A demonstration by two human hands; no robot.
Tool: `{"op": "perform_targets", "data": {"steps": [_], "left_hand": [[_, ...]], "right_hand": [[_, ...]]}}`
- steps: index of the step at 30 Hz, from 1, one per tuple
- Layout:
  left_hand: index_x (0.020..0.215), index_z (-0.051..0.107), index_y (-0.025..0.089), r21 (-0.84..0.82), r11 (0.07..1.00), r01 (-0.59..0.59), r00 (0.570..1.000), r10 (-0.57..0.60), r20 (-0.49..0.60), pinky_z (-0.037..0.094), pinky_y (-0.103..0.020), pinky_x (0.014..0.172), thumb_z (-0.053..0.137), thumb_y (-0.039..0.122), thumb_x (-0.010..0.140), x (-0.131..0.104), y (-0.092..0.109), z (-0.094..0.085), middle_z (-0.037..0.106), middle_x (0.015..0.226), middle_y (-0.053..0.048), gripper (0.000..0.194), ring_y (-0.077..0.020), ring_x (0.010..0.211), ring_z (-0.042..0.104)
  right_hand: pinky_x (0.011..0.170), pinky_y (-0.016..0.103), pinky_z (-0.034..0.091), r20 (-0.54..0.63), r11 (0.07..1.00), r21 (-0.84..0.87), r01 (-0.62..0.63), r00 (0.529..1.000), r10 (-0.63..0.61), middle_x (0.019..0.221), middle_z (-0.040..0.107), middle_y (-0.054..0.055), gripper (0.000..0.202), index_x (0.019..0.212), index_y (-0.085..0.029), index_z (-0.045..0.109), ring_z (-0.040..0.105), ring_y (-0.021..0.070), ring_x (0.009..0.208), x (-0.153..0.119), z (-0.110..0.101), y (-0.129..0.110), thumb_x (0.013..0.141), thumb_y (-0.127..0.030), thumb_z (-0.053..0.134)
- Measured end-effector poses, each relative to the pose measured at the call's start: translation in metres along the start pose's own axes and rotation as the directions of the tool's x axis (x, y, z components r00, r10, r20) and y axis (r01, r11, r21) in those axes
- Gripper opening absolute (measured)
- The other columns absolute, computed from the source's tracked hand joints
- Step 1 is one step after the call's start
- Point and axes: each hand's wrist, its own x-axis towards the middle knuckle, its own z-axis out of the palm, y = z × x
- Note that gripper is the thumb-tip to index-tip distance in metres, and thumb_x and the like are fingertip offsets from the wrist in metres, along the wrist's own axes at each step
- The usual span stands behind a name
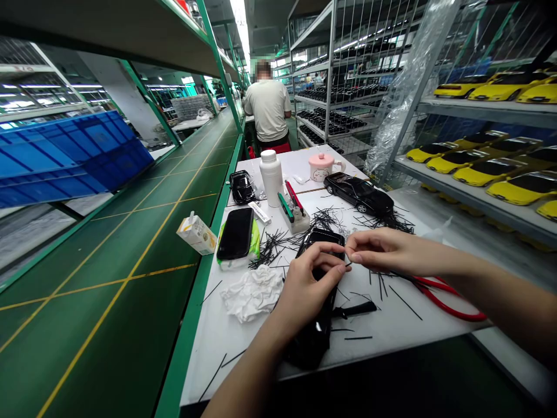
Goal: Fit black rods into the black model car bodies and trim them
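a thin black strip [348, 264] is pinched between thumb and forefinger of the right hand [378, 251], near the centre of the frame. the fingers of the left hand [311, 284] are curled and set narrowly apart, their tips brought close to the strip; whether it is gripped by them too cannot be told.

the work looks to be partway along, by judgement. one strip is being handled, while many loose black strips [270, 248] are left scattered over the white table [209, 342], heaped at mid-frame and spread thinly lower down. how many have been dealt with cannot be made out.

the black car shell [319, 331] is placed in the lower centre, under the left hand, with its far end reaching up towards the middle. its surface is glossy and dark, and a framed opening is seen at the far end; much is hidden by the hand and wrist.

a black model car [361, 194] with wheels is set farther back, right of centre. a black-handled tool [359, 309] is laid just beside the shell, and red loop handles [467, 316] are seen at the lower right, below the right forearm.
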Motion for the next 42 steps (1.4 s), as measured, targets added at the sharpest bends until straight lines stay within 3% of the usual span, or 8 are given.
{"op": "perform_targets", "data": {"steps": [11, 17, 25, 28, 32, 36, 40, 42], "left_hand": [[0.11, 0.061, 0.018, 0.006, 1.0, 0.021, 1.0, -0.021, 0.003, 0.05, -0.026, 0.081, 0.064, 0.023, 0.091, -0.001, 0.001, 0.0, 0.073, 0.088, -0.003, 0.02, -0.0157, 0.086, 0.068], [0.108, 0.06, 0.018, 0.012, 0.999, 0.041, 0.999, -0.041, -0.035, 0.049, -0.027, 0.082, 0.064, 0.021, 0.09, 0.0, 0.002, 0.0, 0.073, 0.087, -0.003, 0.019, -0.0152, 0.085, 0.068], [0.105, 0.053, 0.019, 0.001, 0.999, -0.032, 0.999, 0.032, -0.031, 0.051, -0.028, 0.084, 0.07, 0.019, 0.084, 0.0, -0.004, 0.0, 0.068, 0.103, -0.004, 0.027, -0.0145, 0.089, 0.067], [0.096, 0.053, 0.019, 0.013, 0.996, -0.086, 0.994, 0.086, -0.066, 0.05, -0.027, 0.083, 0.067, 0.018, 0.086, 0.0, -0.004, 0.001, 0.067, 0.092, -0.001, 0.018, -0.0141, 0.088, 0.066], [0.087, 0.052, 0.021, 0.198, 0.976, -0.086, 0.993, 0.1, -0.062, 0.049, -0.03, 0.082, 0.064, 0.016, 0.087, 0.002, -0.006, -0.002, 0.068, 0.088, 0.0, 0.012, -0.0155, 0.086, 0.064], [0.085, 0.056, 0.021, 0.507, 0.86, -0.049, 0.998, 0.059, -0.003, 0.042, -0.039, 0.094, 0.063, 0.008, 0.081, 0.005, -0.008, -0.008, 0.067, 0.093, -0.001, 0.014, -0.021, 0.095, 0.06], [0.102, 0.053, 0.021, 0.513, 0.857, -0.041, 0.999, 0.02, 0.047, 0.042, -0.037, 0.097, 0.066, 0.006, 0.074, 0.004, -0.005, -0.012, 0.063, 0.11, -0.004, 0.034, -0.0225, 0.109, 0.057], [0.103, 0.053, 0.021, 0.515, 0.855, -0.064, 0.997, 0.028, 0.077, 0.042, -0.036, 0.096, 0.065, 0.007, 0.075, 0.004, -0.004, -0.012, 0.062, 0.11, -0.004, 0.033, -0.0216, 0.109, 0.056]], "right_hand": [[0.05, 0.024, 0.024, 0.019, 1.0, -0.021, -0.019, 1.0, 0.02, 0.065, 0.044, -0.005, 0.037, 0.089, -0.018, 0.058, 0.037, 0.0094, 0.057, 0.001, 0.002, -0.002, 0.092, -0.054, 0.059], [0.052, 0.025, 0.025, -0.077, 1.0, 0.005, 0.013, 0.997, -0.012, 0.068, 0.047, -0.005, 0.033, 0.091, -0.018, 0.057, 0.037, 0.01, 0.059, 0.004, 0.007, -0.001, 0.091, -0.051, 0.061], [0.057, 0.027, 0.031, -0.199, 0.965, -0.257, 0.049, 0.975, -0.103, 0.072, 0.053, -0.002, 0.024, 0.085, -0.02, 0.06, 0.044, 0.013, 0.063, -0.001, 0.014, 0.0, 0.092, -0.043, 0.058], [0.058, 0.027, 0.034, -0.219, 0.951, -0.299, 0.074, 0.965, -0.144, 0.075, 0.056, -0.001, 0.023, 0.084, -0.02, 0.06, 0.047, 0.0134, 0.065, -0.004, 0.017, -0.003, 0.093, -0.041, 0.057], [0.059, 0.027, 0.035, -0.275, 0.96, -0.27, 0.071, 0.95, -0.147, 0.075, 0.055, 0.0, 0.021, 0.085, -0.021, 0.058, 0.047, 0.0138, 0.066, -0.009, 0.019, -0.006, 0.095, -0.039, 0.054], [0.059, 0.027, 0.033, -0.282, 0.973, -0.221, 0.068, 0.95, -0.131, 0.073, 0.05, -0.002, 0.024, 0.084, -0.021, 0.055, 0.043, 0.0133, 0.065, -0.013, 0.017, -0.004, 0.096, -0.041, 0.054], [0.057, 0.027, 0.03, -0.263, 0.981, -0.19, 0.047, 0.96, -0.097, 0.07, 0.045, -0.003, 0.025, 0.084, -0.021, 0.054, 0.04, 0.0126, 0.062, -0.016, 0.016, -0.002, 0.096, -0.043, 0.054], [0.057, 0.027, 0.031, -0.266, 0.981, -0.188, 0.05, 0.959, -0.1, 0.071, 0.046, -0.003, 0.024, 0.084, -0.021, 0.055, 0.04, 0.0125, 0.063, -0.016, 0.017, -0.002, 0.096, -0.042, 0.054]]}}
